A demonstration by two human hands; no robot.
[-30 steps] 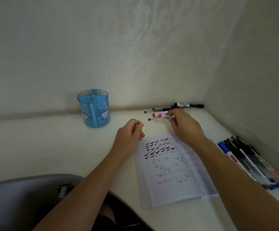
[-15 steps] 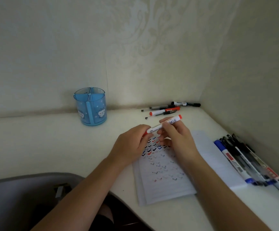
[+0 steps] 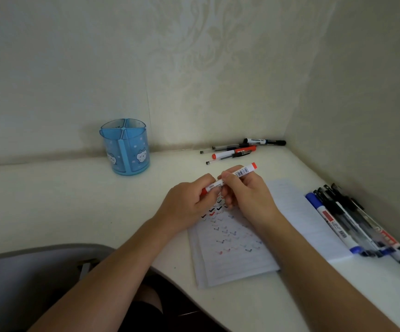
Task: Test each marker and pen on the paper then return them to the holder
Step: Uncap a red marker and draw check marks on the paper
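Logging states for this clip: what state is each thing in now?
Red marker: held above the notebook, cap seemingly on.
Left hand: grips the marker's cap end.
Right hand: grips its barrel.
Holder: upright, no pens visible inside.
Notebook: open, tick marks on it.
Corner pens: lying loose.
Right-side pens: lying in a row.

The left hand [image 3: 184, 202] and right hand [image 3: 246, 195] hold a red marker [image 3: 242, 173] over the top of the paper [image 3: 232, 255]. The left grips one red end. The right pinches the white barrel, and the other red end points to 2 o'clock. Red, blue and black ticks mark the paper. From the hands, the blue holder [image 3: 126, 149] stands at 10 o'clock against the wall, loose pens [image 3: 232, 152] lie at 1 o'clock, and a pen row [image 3: 352, 221] lies at 4 o'clock.
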